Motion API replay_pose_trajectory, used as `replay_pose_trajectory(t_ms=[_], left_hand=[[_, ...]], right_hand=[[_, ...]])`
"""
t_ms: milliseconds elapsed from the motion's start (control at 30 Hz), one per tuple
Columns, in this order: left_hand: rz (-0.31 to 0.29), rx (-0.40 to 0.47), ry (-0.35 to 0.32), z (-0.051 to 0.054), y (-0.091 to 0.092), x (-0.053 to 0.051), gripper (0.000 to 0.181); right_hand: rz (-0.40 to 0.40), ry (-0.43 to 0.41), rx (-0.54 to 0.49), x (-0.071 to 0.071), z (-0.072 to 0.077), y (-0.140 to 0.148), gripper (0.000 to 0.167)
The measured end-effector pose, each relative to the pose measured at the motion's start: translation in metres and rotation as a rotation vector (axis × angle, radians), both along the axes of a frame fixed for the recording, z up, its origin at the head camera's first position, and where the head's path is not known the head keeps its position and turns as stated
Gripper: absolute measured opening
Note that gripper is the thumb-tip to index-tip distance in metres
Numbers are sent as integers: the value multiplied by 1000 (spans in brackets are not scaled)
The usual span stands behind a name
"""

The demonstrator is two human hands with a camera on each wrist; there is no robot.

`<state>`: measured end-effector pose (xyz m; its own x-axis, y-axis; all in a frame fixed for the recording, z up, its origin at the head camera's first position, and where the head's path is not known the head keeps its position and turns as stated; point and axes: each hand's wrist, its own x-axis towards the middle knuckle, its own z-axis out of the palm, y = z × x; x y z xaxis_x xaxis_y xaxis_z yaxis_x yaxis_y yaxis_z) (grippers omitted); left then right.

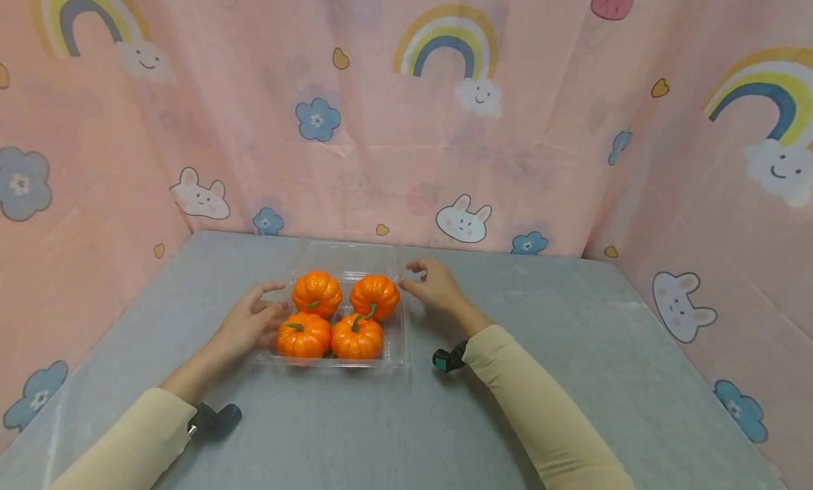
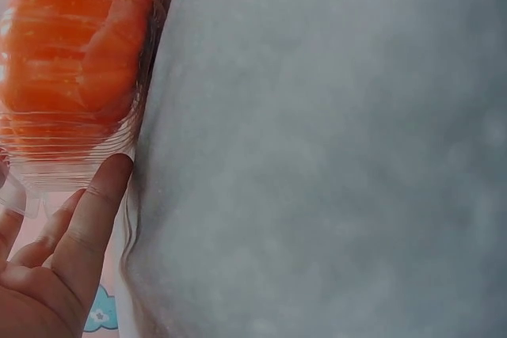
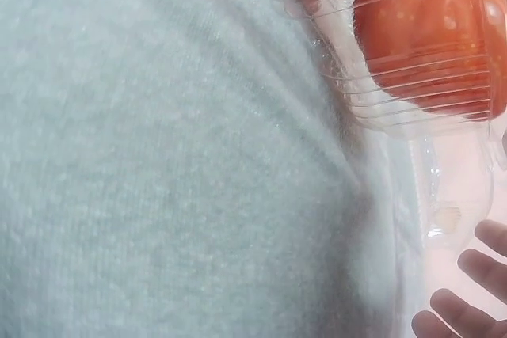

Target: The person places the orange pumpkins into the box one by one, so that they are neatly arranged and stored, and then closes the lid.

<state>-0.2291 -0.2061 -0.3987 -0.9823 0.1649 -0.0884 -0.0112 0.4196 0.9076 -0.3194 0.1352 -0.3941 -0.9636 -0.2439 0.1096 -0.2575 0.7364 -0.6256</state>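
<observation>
A clear plastic clamshell box [image 1: 395, 342] stands on the table with its lid [image 1: 346, 257] folded back behind it. Inside lie several small orange pumpkins [image 1: 303, 336] with green stems, arranged in two rows. At the box's left side is my left hand [image 1: 248, 322]; in the left wrist view its fingers [image 2: 93, 219] are extended and spread by the ribbed wall, one fingertip seeming to touch it. My right hand [image 1: 435, 287] hovers by the back right corner, near the lid's hinge. The right wrist view shows its fingers [image 3: 467, 314] loosely bent, apart from the box, holding nothing.
A grey cloth covers the table [image 1: 571, 349]. Behind and on both sides hangs a pink curtain [image 1: 381, 179] printed with rainbows, rabbits and flowers. Dark wrist cameras [image 1: 216, 419] are worn at both sleeves.
</observation>
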Motion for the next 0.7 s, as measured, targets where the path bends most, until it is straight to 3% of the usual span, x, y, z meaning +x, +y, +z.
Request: replay_pose_trajectory(t_ms=[300, 700], left_hand=[[-4, -6, 11, -1, -1, -1, 52], [6, 8, 23, -2, -1, -1, 51]], right_hand=[[3, -18, -7, -2, -4, 1, 47], [45, -21, -91, 1, -4, 3, 49]])
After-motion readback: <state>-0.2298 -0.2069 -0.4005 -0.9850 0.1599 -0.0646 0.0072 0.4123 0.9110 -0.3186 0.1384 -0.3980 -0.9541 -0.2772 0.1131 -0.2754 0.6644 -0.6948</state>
